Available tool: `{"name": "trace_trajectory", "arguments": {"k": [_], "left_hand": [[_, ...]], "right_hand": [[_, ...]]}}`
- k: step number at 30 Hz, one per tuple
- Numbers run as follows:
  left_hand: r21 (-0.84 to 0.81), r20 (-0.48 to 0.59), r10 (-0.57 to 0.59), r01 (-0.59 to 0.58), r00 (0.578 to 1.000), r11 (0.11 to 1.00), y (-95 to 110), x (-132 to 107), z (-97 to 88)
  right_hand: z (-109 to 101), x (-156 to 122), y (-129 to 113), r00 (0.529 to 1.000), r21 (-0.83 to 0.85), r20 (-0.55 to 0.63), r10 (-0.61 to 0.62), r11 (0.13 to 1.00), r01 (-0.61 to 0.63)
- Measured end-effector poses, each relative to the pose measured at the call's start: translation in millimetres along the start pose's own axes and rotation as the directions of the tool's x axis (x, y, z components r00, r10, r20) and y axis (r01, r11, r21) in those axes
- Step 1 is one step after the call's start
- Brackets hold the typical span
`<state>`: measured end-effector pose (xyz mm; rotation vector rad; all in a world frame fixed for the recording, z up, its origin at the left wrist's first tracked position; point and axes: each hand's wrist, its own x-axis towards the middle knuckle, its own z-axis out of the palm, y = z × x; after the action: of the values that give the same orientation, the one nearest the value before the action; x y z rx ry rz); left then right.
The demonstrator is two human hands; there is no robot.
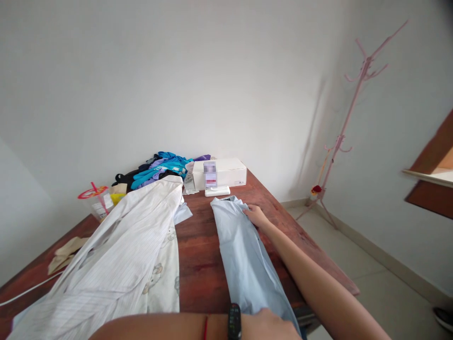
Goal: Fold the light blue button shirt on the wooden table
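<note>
A pale blue shirt point(244, 257), folded into a long narrow strip, lies on the dark wooden table point(200, 255). My right hand point(255, 215) rests on its far end near the collar, fingers pressing the cloth. At the bottom edge of the view, my left hand point(271, 325) presses the near end of the same strip; a black wristband and a red string sit on that wrist. Whether either hand pinches the fabric or only lies flat on it is unclear.
A white striped shirt point(120, 264) over a cartoon-print cloth covers the table's left half. At the back are a heap of blue and purple clothes point(163, 167), a white box point(221, 172), and a plastic cup point(97, 200). A pink coat stand point(348, 118) occupies the right corner.
</note>
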<state>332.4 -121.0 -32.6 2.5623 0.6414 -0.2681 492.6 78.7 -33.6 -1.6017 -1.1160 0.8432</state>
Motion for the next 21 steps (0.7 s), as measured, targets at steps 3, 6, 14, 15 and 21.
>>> {"name": "trace_trajectory", "arguments": {"k": [3,6,14,15,21], "left_hand": [[0.037,-0.003,0.347,-0.347,0.938,0.937,-13.6,-17.6,-48.7],[0.041,-0.103,0.451,-0.45,0.886,0.892,-38.4,-26.3,-96.1],[0.104,-0.283,0.529,-0.523,0.8,0.846,-108.3,-3.3,-103.8],[0.092,-0.277,0.533,-0.53,0.8,0.843,-110.9,0.2,-103.7],[0.013,-0.414,0.384,-0.416,0.826,0.909,-129.1,29.3,-131.2]], "right_hand": [[-2.7,5.5,4.1,0.995,-0.161,-0.072,-0.069,0.985,0.056],[-4.4,6.3,4.2,0.988,-0.272,-0.105,-0.111,0.959,0.079],[-5.6,-0.9,-0.5,0.975,-0.407,-0.153,-0.162,0.909,0.087],[-6.0,-1.6,-0.8,0.972,-0.425,-0.16,-0.173,0.9,0.091],[-6.3,-4.1,0.7,0.955,-0.545,-0.138,-0.263,0.825,0.149]]}}
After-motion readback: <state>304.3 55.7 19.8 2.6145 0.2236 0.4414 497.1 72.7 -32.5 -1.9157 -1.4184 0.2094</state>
